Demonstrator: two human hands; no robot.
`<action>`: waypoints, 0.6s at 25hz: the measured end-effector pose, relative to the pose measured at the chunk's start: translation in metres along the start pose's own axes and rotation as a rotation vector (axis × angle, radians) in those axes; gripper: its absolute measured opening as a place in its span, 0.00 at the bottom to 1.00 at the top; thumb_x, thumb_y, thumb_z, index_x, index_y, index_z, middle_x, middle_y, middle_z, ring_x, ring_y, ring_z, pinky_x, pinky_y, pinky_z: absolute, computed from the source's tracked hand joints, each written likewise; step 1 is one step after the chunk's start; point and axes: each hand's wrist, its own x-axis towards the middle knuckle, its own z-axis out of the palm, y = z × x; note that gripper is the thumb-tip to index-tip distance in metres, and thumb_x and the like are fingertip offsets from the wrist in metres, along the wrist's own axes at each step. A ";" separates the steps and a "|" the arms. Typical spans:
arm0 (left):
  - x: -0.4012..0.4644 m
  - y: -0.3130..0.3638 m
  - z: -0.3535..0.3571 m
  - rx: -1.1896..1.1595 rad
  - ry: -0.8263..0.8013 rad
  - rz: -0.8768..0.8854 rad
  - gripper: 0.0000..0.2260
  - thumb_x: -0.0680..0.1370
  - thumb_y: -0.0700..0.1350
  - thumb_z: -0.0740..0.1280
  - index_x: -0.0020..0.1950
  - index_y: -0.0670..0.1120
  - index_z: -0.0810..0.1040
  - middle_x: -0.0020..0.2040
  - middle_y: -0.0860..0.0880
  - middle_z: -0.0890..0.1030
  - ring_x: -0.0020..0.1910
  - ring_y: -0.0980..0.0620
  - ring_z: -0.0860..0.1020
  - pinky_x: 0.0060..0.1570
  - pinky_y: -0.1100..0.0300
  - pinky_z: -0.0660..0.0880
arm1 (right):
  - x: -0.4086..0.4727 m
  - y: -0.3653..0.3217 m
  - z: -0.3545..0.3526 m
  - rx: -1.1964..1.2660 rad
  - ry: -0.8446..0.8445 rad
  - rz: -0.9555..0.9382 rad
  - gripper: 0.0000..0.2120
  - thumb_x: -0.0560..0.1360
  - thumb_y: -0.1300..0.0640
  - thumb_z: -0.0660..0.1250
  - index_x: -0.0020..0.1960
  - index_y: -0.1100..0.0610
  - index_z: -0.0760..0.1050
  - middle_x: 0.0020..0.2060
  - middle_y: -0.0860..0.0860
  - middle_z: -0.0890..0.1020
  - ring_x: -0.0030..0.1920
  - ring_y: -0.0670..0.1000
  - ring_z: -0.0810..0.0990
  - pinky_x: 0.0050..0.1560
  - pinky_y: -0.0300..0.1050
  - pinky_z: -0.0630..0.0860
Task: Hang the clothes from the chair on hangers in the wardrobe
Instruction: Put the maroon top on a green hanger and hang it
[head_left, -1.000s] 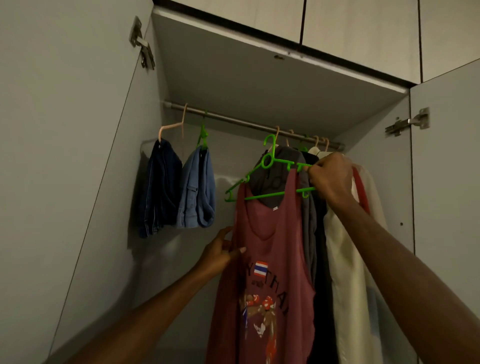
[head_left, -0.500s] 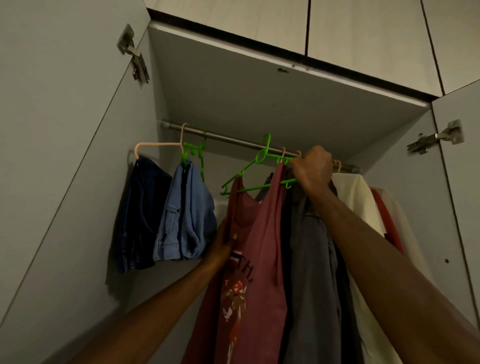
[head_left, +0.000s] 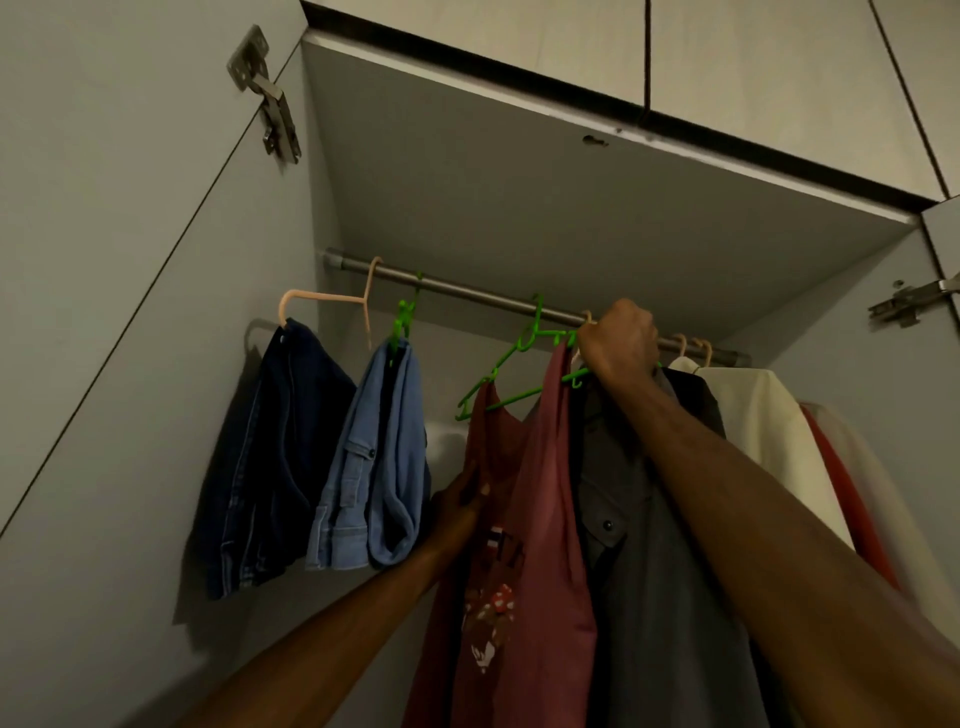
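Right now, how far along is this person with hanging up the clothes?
Well along. Dark blue jeans and a light blue denim piece already hang from the metal wardrobe rail, as do a grey shirt and cream garment. In hand: the right hand grips the green plastic hanger carrying a maroon printed tank top, its hook at the rail, while the left hand holds the fabric. The chair is out of view.

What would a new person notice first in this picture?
First, the right hand gripping a green hanger up at the rail, a red top hanging from it. Lower down, the left hand holds that top's edge. To the left hang two pairs of jeans, dark and light blue.
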 end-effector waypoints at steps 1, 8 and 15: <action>-0.001 0.001 0.000 -0.025 0.007 -0.002 0.17 0.82 0.57 0.66 0.69 0.71 0.69 0.67 0.59 0.77 0.58 0.60 0.79 0.62 0.58 0.78 | -0.001 -0.001 0.003 -0.006 -0.004 -0.002 0.11 0.75 0.59 0.66 0.53 0.65 0.78 0.56 0.64 0.81 0.57 0.67 0.79 0.51 0.54 0.77; -0.008 -0.009 0.000 0.061 0.091 -0.170 0.38 0.81 0.53 0.69 0.83 0.46 0.52 0.80 0.44 0.63 0.77 0.43 0.66 0.73 0.48 0.67 | 0.001 0.001 0.002 -0.107 -0.087 -0.085 0.06 0.75 0.59 0.66 0.45 0.61 0.72 0.46 0.59 0.78 0.50 0.63 0.80 0.43 0.51 0.73; -0.014 0.025 0.020 -0.205 0.202 0.130 0.24 0.83 0.56 0.64 0.78 0.62 0.61 0.76 0.52 0.68 0.71 0.53 0.71 0.68 0.51 0.72 | -0.006 0.018 -0.010 0.157 -0.046 -0.059 0.11 0.68 0.53 0.71 0.37 0.62 0.81 0.28 0.56 0.82 0.27 0.55 0.83 0.32 0.51 0.83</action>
